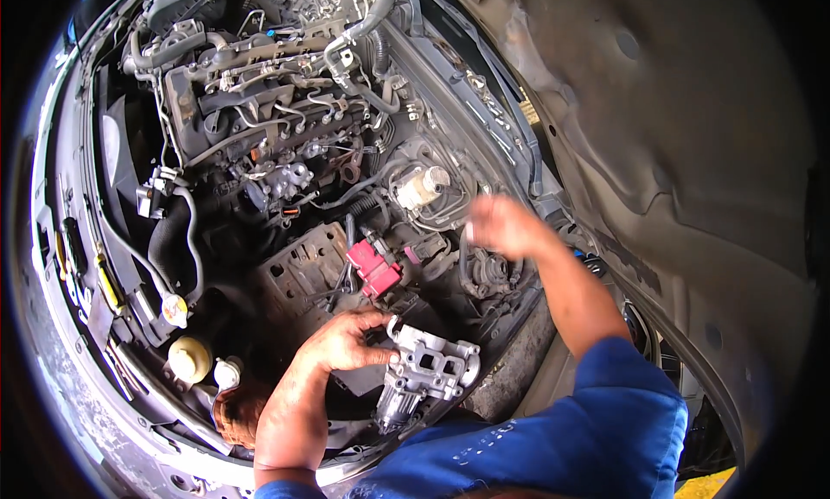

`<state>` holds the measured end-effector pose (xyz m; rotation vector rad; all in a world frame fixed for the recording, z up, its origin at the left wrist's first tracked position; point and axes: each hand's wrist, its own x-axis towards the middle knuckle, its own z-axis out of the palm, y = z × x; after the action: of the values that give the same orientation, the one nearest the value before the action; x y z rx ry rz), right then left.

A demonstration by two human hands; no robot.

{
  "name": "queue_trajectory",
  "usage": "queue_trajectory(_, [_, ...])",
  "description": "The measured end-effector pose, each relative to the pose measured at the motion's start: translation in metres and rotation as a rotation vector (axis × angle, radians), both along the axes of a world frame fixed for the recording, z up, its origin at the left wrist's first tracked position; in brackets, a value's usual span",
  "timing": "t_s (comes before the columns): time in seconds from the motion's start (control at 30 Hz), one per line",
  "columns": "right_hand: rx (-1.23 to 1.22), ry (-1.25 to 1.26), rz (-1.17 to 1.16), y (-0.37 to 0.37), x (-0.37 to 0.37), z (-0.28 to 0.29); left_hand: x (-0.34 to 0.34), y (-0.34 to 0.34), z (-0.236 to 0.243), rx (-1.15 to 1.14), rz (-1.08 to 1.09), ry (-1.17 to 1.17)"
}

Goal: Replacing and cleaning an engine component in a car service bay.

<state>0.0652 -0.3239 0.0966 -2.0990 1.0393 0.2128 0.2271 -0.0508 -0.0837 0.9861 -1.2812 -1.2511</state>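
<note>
My left hand (344, 340) grips the left edge of a silvery cast-metal EGR valve (443, 361), thumb and fingers closed on it. Two squarish ports face up on its flat side, and a ribbed cylindrical part hangs from its lower end. The valve is held over the near side of the engine bay, close to my blue shirt. My right hand (503, 227) is raised over the right side of the bay, near the white fluid reservoir (421, 189). Motion smears its fingers, so I cannot make out whether they hold anything.
A red plastic cover (373, 268) sits beside a bare metal tray (304, 266). The engine (259, 110), with its pipes and hoses, fills the far side. A yellow-handled screwdriver (109, 283) and other tools lie along the left edge. The raised hood (640, 119) overhangs the right.
</note>
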Motion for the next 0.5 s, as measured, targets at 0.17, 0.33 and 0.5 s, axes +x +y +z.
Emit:
queue_trajectory(0.17, [-0.933,-0.276,-0.035,-0.136,0.123,-0.001,0.004,0.004,0.002,0.078,-0.052,0.0])
queue_trajectory(0.33, [-1.089,0.086,-0.081,-0.2,0.182,0.0,0.01,0.002,0.004,0.025,-0.002,-0.056])
queue_trajectory(0.5, [-1.042,0.053,-0.117,-0.222,0.187,0.011,0.014,0.0,0.004,-0.014,0.027,-0.086])
